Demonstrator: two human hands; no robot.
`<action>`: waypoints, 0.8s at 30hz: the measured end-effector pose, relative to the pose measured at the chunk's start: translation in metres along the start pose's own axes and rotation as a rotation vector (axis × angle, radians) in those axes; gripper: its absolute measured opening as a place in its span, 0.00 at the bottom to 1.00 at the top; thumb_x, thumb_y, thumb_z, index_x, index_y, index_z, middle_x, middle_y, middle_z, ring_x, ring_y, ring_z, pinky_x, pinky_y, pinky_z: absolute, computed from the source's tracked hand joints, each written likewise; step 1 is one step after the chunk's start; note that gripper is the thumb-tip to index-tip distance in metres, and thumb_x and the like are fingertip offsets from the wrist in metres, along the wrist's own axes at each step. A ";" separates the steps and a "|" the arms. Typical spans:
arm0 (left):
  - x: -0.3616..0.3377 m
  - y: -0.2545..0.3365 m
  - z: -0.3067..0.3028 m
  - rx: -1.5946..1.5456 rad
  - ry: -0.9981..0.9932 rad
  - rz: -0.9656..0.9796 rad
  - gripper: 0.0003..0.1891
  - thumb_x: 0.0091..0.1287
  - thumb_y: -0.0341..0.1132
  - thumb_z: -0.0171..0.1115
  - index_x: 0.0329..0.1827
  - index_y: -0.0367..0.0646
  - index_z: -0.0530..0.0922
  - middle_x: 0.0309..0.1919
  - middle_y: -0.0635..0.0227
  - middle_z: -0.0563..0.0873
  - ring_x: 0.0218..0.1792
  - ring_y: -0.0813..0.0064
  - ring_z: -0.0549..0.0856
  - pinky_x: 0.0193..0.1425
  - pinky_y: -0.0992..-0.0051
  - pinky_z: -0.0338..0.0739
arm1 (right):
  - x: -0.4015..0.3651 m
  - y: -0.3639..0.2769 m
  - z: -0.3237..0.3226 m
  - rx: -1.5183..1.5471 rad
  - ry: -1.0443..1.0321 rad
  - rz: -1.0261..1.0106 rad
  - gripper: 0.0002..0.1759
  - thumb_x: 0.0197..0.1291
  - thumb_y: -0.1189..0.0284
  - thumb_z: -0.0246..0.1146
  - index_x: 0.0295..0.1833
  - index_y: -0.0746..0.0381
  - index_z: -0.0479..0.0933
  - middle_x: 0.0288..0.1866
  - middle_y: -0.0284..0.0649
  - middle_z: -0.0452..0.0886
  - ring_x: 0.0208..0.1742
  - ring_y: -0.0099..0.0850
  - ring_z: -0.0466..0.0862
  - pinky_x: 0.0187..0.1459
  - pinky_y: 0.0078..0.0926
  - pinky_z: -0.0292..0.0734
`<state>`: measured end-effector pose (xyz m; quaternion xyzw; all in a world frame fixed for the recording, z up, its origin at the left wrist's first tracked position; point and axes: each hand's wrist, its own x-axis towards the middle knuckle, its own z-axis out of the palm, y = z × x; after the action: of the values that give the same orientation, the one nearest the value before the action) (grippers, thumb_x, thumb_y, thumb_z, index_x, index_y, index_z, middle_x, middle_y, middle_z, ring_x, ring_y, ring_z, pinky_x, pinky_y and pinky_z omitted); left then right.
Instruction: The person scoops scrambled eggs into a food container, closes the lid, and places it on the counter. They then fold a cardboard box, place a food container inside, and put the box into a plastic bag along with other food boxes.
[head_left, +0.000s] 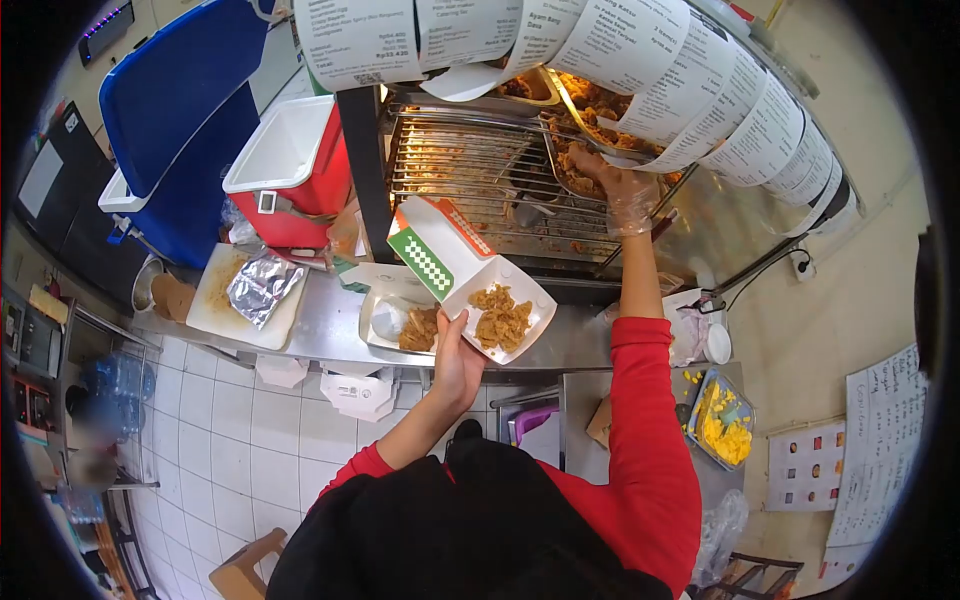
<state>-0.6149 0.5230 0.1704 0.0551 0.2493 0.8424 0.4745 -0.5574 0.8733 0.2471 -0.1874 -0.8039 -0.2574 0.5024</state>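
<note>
My left hand grips an open takeaway box by its near side, thumb on the rim. Crispy brown fried pieces lie inside, and the green, white and orange lid stands raised. A second open box rests on the counter just left of it, holding a whitish mound and more brown fried food. In a clear plastic glove, my right hand reaches into a metal tray of fried pieces in the lit warming cabinet. Its fingers look curled at the food; the tips are partly hidden.
Order slips hang across the cabinet front. A wire rack fills its left part. Leftward stand a red cooler box, a blue cooler and a cutting board with foil. A tray of yellow food sits at right.
</note>
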 end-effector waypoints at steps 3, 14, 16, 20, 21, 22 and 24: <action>0.003 -0.004 -0.001 0.007 -0.034 -0.027 0.20 0.71 0.37 0.48 0.63 0.54 0.56 0.63 0.67 0.67 0.65 0.67 0.67 0.66 0.57 0.65 | 0.007 -0.005 -0.010 -0.025 -0.049 -0.153 0.16 0.53 0.60 0.68 0.45 0.56 0.80 0.36 0.39 0.82 0.34 0.39 0.82 0.36 0.34 0.79; 0.020 -0.023 0.008 0.049 -0.043 -0.059 0.18 0.72 0.38 0.46 0.62 0.52 0.56 0.63 0.66 0.67 0.65 0.66 0.69 0.67 0.58 0.65 | 0.005 -0.127 -0.117 1.098 -0.242 0.302 0.06 0.60 0.72 0.61 0.41 0.61 0.80 0.33 0.39 0.79 0.35 0.35 0.80 0.37 0.29 0.76; 0.024 -0.027 0.006 -0.005 -0.059 -0.047 0.21 0.72 0.39 0.45 0.66 0.52 0.54 0.64 0.65 0.66 0.66 0.65 0.67 0.68 0.57 0.63 | -0.009 -0.148 -0.122 1.199 -0.590 0.473 0.10 0.61 0.69 0.61 0.38 0.66 0.79 0.36 0.42 0.80 0.35 0.32 0.79 0.40 0.24 0.74; 0.023 -0.022 0.008 0.004 -0.076 -0.027 0.23 0.73 0.40 0.44 0.68 0.52 0.53 0.66 0.65 0.65 0.67 0.64 0.66 0.68 0.56 0.62 | -0.029 -0.144 -0.110 1.453 -0.815 0.645 0.15 0.65 0.65 0.57 0.38 0.68 0.78 0.35 0.37 0.78 0.36 0.25 0.78 0.41 0.22 0.73; 0.022 -0.021 0.008 0.018 -0.075 -0.032 0.23 0.73 0.40 0.43 0.69 0.52 0.52 0.66 0.65 0.65 0.67 0.64 0.66 0.69 0.56 0.62 | -0.029 -0.144 -0.111 1.528 -0.864 0.755 0.16 0.67 0.65 0.56 0.37 0.68 0.77 0.35 0.36 0.78 0.37 0.24 0.78 0.41 0.22 0.73; 0.024 -0.022 0.006 -0.041 -0.083 -0.080 0.23 0.73 0.41 0.43 0.69 0.51 0.53 0.66 0.64 0.65 0.67 0.63 0.66 0.69 0.57 0.62 | -0.028 -0.144 -0.113 1.629 -0.859 0.899 0.16 0.67 0.64 0.56 0.39 0.68 0.77 0.35 0.36 0.78 0.38 0.24 0.78 0.42 0.22 0.74; 0.026 -0.023 0.000 -0.161 -0.108 -0.171 0.24 0.73 0.42 0.41 0.70 0.50 0.53 0.66 0.63 0.66 0.67 0.63 0.66 0.69 0.58 0.62 | -0.022 -0.147 -0.122 1.814 -0.835 1.192 0.17 0.68 0.63 0.56 0.42 0.69 0.77 0.36 0.35 0.78 0.38 0.24 0.78 0.44 0.22 0.74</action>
<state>-0.6111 0.5546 0.1555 0.0404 0.1587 0.8122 0.5600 -0.5436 0.6814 0.2387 -0.1777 -0.5808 0.7714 0.1899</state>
